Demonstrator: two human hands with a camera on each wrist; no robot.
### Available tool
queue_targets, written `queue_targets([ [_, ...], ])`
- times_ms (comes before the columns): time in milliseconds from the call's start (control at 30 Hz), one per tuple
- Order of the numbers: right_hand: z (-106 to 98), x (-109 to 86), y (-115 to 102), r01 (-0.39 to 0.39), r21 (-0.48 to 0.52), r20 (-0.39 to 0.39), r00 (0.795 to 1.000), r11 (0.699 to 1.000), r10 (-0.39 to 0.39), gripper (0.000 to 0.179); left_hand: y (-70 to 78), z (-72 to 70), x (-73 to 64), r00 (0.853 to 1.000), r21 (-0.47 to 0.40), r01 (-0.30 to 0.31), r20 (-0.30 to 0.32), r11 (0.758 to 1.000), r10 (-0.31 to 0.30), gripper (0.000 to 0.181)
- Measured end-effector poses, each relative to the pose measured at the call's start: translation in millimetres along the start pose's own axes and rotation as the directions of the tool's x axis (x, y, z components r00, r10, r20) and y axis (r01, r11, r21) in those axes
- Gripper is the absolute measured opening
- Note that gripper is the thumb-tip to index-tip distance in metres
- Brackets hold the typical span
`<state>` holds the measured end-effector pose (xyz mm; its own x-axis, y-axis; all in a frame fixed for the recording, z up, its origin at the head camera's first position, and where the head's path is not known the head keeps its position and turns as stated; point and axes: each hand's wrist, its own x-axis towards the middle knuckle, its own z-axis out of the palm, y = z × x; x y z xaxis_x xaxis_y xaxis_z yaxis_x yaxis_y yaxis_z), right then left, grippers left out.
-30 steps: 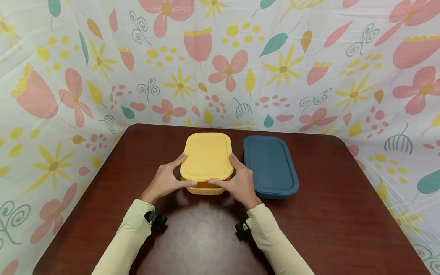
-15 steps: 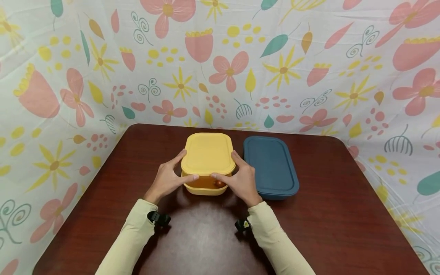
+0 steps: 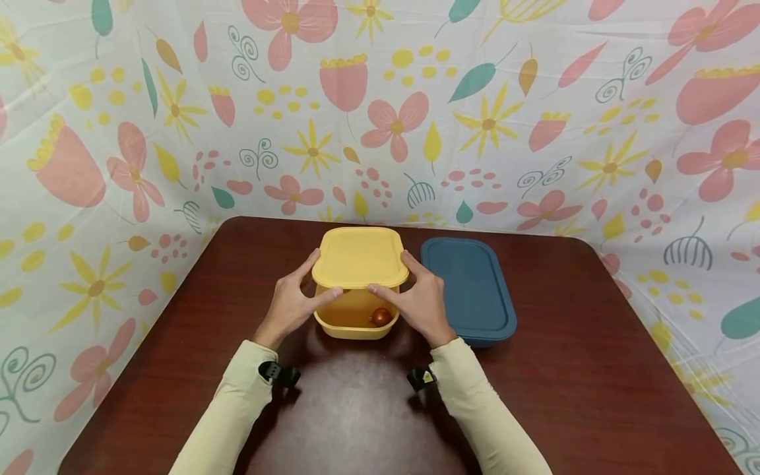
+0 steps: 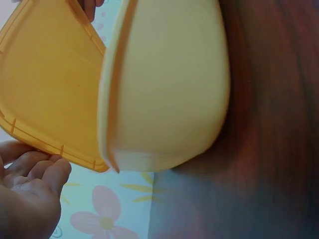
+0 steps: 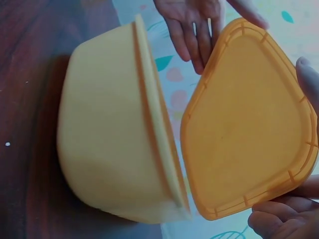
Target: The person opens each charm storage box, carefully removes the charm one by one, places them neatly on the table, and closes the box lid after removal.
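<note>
Head view: L grip (image 3: 287, 305) & R grip (image 3: 425, 306) both hold lid (image 3: 360, 256), tilted over yel. box (image 3: 356, 333) w/ brown ball (image 3: 381, 317) inside.

The left hand (image 4: 32, 189) is holding the lid (image 4: 50, 79) at its edge. The lid is slanting away from the rim of the box (image 4: 167, 84) and showing its underside. Fingers of the right hand (image 4: 90, 7) are appearing beside the lid's opposite edge. The box is resting on the table (image 4: 264, 139); flowered cloth (image 4: 104, 214) is hanging behind.
</note>
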<state>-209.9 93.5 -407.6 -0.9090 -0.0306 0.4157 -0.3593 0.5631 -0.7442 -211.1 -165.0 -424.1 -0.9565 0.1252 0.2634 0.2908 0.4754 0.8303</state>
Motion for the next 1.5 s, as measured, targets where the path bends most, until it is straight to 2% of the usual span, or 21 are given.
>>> queue_targets([
  [167, -5, 3.1, -4, -0.003, 0.01, -0.027, 1.0, 1.0, 0.003, 0.091, 6.0, -0.6, 2.3, 0.998, -0.039, -0.052, -0.03, 0.998, 0.051, 0.084],
  [333, -9, 5.0, -10, -0.001, 0.032, -0.037, 0.999, 0.999, 0.003, 0.086, 10.2, -0.2, 1.9, 0.991, -0.082, -0.118, -0.081, 0.99, 0.111, 0.076],
  [433, -11, 5.5, -13, 0.013, 0.064, -0.053, 0.999, 0.998, -0.009, 0.084, 13.7, 0.3, 1.1, 0.982, -0.123, -0.161, -0.121, 0.979, 0.146, 0.072],
  [567, -15, 6.1, -18, 0.041, 0.119, -0.07, 0.997, 0.992, -0.033, 0.079, 18.6, 0.8, 1.1, 0.963, -0.16, -0.224, -0.185, 0.961, 0.194, 0.073],
  [667, -20, 5.7, -27, 0.068, 0.174, -0.079, 0.995, 0.982, -0.055, 0.071, 22.0, 0.2, 2.5, 0.946, -0.146, -0.271, -0.225, 0.952, 0.234, 0.074],
  [767, -23, 6.6, -32, 0.09, 0.218, -0.085, 0.994, 0.972, -0.073, 0.067, 27.5, -1.4, 3.0, 0.93, -0.096, -0.295, -0.256, 0.951, 0.263, 0.073],
  [933, -25, 8.4, -35, 0.071, 0.224, -0.074, 0.996, 0.972, -0.056, 0.067, 31.0, -2.3, 0.1, 0.911, 0.022, -0.3, -0.289, 0.954, 0.293, 0.081],
  [1000, -26, 9.1, -39, 0.063, 0.219, -0.069, 0.996, 0.974, -0.049, 0.065, 29.9, -2.3, -0.2, 0.896, 0.077, -0.316, -0.304, 0.946, 0.324, 0.082],
  [1033, -26, 10.0, -41, 0.062, 0.216, -0.069, 0.996, 0.974, -0.048, 0.064, 29.2, -2.4, 0.2, 0.883, 0.094, -0.336, -0.315, 0.937, 0.348, 0.08],
  [1200, -27, 14.1, -50, 0.071, 0.217, -0.058, 0.997, 0.974, -0.059, 0.059, 27.5, -6.0, 3.0, 0.794, 0.166, -0.444, -0.382, 0.88, 0.473, 0.073],
  [1267, -27, 15.6, -53, 0.077, 0.231, -0.049, 0.997, 0.97, -0.067, 0.061, 27.5, -8.9, 4.5, 0.765, 0.176, -0.476, -0.402, 0.862, 0.504, 0.075],
  [1367, -27, 17.0, -56, 0.08, 0.258, -0.037, 0.997, 0.963, -0.073, 0.066, 27.9, -14.4, 6.2, 0.74, 0.181, -0.505, -0.412, 0.844, 0.531, 0.085],
  [1500, -26, 18.0, -59, 0.086, 0.337, -0.023, 0.996, 0.937, -0.083, 0.072, 30.0, -22.0, 8.5, 0.725, 0.175, -0.523, -0.423, 0.834, 0.544, 0.089],
])
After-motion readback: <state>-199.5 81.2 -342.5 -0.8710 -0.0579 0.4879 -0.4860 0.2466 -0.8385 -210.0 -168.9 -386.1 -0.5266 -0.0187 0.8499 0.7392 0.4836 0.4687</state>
